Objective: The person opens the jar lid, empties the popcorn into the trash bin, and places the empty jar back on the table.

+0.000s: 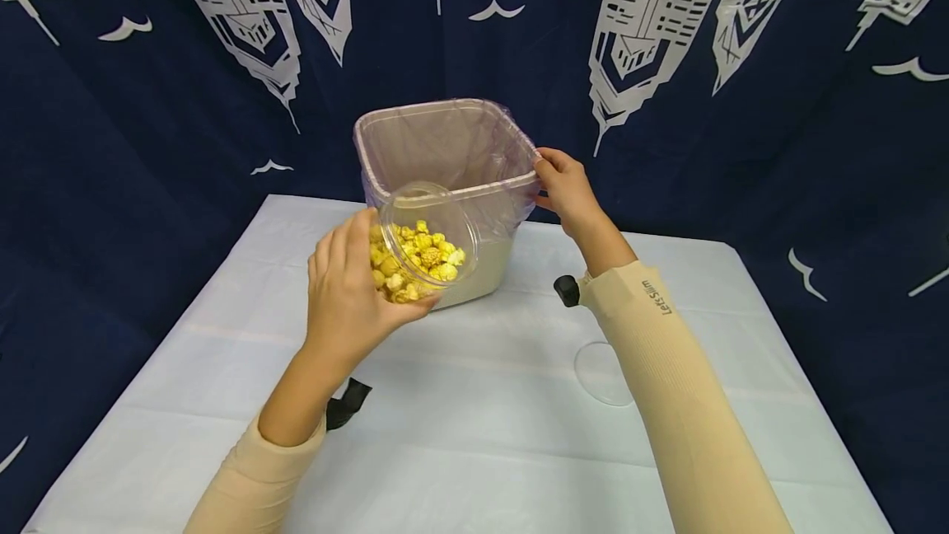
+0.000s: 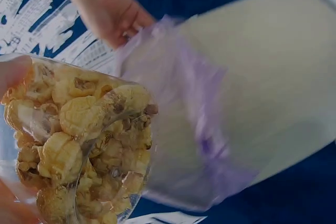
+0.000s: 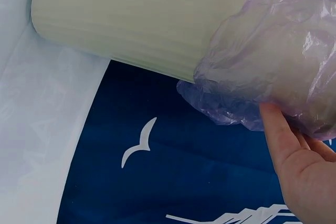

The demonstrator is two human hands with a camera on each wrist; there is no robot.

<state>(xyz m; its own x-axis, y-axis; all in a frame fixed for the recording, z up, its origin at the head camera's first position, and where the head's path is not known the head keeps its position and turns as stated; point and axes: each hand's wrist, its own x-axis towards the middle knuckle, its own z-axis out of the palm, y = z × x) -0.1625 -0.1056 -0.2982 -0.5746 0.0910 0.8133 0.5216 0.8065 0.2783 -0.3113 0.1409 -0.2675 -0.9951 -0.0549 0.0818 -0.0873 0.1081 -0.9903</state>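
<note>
My left hand (image 1: 344,283) holds a clear plastic jar (image 1: 467,225) of yellow popcorn (image 1: 430,258). The jar is tilted, its open mouth facing up and to the right, just in front of the bin. The popcorn (image 2: 79,129) fills much of the left wrist view. Behind the jar stands a cream trash bin (image 1: 493,262) lined with a translucent purple bag (image 1: 504,208) folded over its rim. At the bin's right corner, my right hand (image 1: 571,192) grips the rim and bag, thumb at the top and fingers lower on the outside.
A clear round lid (image 1: 604,373) lies flat on the white-covered table (image 1: 474,452), beside my right forearm. Behind the table hangs a dark blue cloth (image 1: 519,56) with white building prints. The bin stands near the table's back edge.
</note>
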